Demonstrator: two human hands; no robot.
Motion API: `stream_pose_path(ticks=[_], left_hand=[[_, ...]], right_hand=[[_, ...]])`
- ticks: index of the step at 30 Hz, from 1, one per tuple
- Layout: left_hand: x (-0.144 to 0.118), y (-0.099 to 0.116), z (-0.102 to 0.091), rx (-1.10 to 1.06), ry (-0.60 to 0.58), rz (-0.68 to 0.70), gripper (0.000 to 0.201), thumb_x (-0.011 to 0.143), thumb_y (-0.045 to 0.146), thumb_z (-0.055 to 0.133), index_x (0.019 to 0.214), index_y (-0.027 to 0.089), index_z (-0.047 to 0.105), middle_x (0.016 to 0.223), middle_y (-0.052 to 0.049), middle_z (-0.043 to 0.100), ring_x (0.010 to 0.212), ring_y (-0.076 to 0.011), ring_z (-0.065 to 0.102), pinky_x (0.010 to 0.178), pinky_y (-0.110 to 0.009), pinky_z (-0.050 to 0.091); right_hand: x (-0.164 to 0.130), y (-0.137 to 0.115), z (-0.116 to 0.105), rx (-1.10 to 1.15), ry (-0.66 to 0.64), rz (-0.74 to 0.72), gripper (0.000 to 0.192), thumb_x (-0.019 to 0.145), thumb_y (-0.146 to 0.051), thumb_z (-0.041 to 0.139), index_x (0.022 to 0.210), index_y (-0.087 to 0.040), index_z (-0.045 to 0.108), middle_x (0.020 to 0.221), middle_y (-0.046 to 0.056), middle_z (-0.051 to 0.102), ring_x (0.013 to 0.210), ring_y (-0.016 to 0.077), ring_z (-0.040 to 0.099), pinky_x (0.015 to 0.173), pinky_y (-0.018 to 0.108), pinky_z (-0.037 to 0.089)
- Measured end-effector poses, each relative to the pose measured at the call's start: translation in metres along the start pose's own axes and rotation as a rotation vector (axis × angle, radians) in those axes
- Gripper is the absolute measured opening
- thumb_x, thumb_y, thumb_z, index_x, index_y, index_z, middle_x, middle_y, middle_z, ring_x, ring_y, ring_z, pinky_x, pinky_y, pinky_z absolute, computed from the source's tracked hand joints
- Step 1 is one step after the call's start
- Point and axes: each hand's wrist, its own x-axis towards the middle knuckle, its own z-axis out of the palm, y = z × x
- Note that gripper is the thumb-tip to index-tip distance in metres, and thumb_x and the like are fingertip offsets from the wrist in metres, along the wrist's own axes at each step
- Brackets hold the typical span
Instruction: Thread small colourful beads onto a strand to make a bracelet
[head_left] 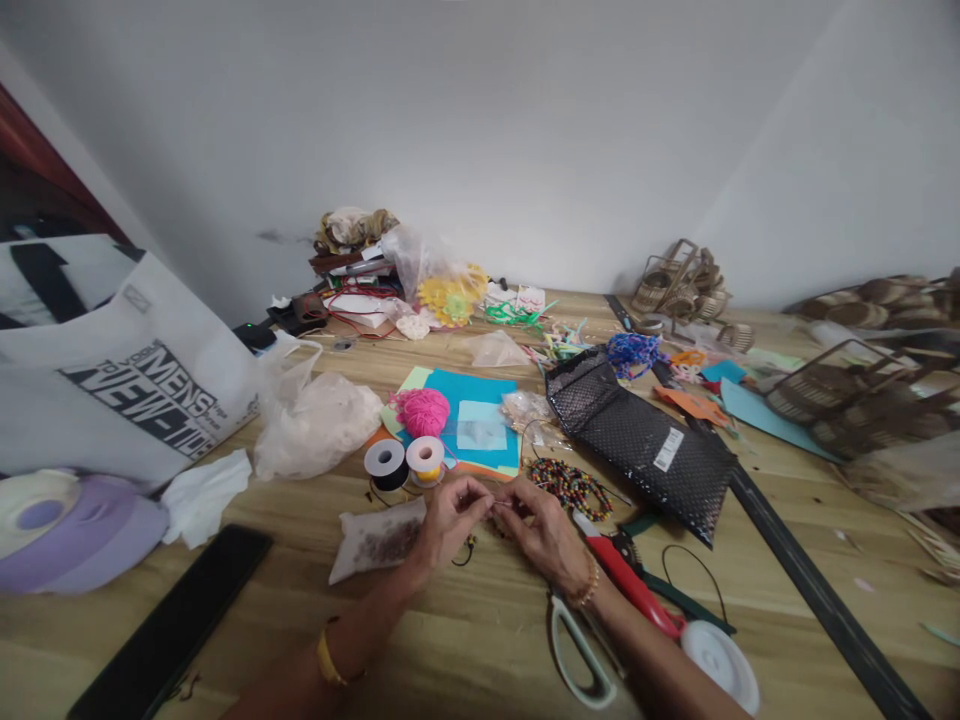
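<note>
I see my left hand (450,515) and right hand (544,530) pinched together on a tiny item I cannot make out, bead pile (571,487) at one o'clock, thread spools (406,461) at eleven, scissors (592,640) at five.

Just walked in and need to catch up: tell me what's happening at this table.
A person sits at a cluttered wooden table, both hands together over it. The left hand and right hand pinch something small between their fingertips; it is too small to identify. Just beyond lie multicoloured beads, two thread spools, pink yarn and a small clear bag. Scissors lie by the right wrist.
</note>
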Motion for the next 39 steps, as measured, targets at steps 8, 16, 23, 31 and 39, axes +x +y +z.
stream_pose_path(ticks=[8, 16, 23, 31, 39], left_hand=[[-0.001, 0.006, -0.001, -0.011, -0.041, -0.028, 0.018, 0.067, 0.029, 0.077, 0.062, 0.015, 0.067, 0.06, -0.001, 0.063, 0.058, -0.0126, 0.055, 0.058, -0.023, 0.043], [0.001, -0.002, 0.0, -0.044, 0.054, -0.007, 0.016, 0.068, 0.028, 0.076, 0.068, 0.016, 0.065, 0.063, -0.001, 0.062, 0.059, -0.0136, 0.058, 0.06, -0.025, 0.047], [-0.006, 0.004, 0.0, 0.293, 0.046, 0.227, 0.006, 0.072, 0.019, 0.075, 0.067, 0.022, 0.072, 0.076, -0.007, 0.068, 0.08, -0.0225, 0.06, 0.081, -0.034, 0.046], [-0.008, 0.001, -0.001, 0.411, 0.03, 0.374, 0.008, 0.076, 0.017, 0.071, 0.075, 0.023, 0.076, 0.077, -0.009, 0.067, 0.078, -0.0227, 0.061, 0.078, -0.033, 0.048], [-0.007, -0.007, -0.003, 0.742, 0.058, 0.822, 0.017, 0.088, 0.01, 0.055, 0.086, 0.018, 0.07, 0.075, -0.005, 0.067, 0.071, -0.0152, 0.064, 0.066, -0.024, 0.052]], right_hand=[[0.001, 0.007, 0.001, 0.09, -0.014, 0.005, 0.016, 0.091, -0.028, 0.055, 0.079, -0.019, 0.06, 0.075, 0.002, 0.06, 0.069, 0.0153, 0.053, 0.064, 0.026, 0.041], [0.0, 0.004, 0.002, 0.268, -0.064, 0.176, 0.027, 0.091, -0.041, 0.054, 0.078, -0.018, 0.056, 0.071, 0.0, 0.056, 0.065, 0.0136, 0.048, 0.058, 0.024, 0.036], [0.002, 0.008, 0.002, 0.386, -0.032, 0.288, 0.031, 0.086, -0.046, 0.06, 0.075, -0.017, 0.055, 0.066, -0.003, 0.049, 0.061, 0.0124, 0.043, 0.056, 0.024, 0.033], [0.003, 0.005, 0.002, 0.447, -0.054, 0.304, 0.03, 0.083, -0.045, 0.062, 0.074, -0.018, 0.055, 0.066, -0.002, 0.05, 0.06, 0.0125, 0.042, 0.056, 0.024, 0.033], [0.004, -0.001, 0.002, 0.425, -0.048, 0.324, 0.03, 0.082, -0.045, 0.063, 0.072, -0.017, 0.056, 0.065, -0.002, 0.052, 0.062, 0.0127, 0.043, 0.059, 0.025, 0.033]])
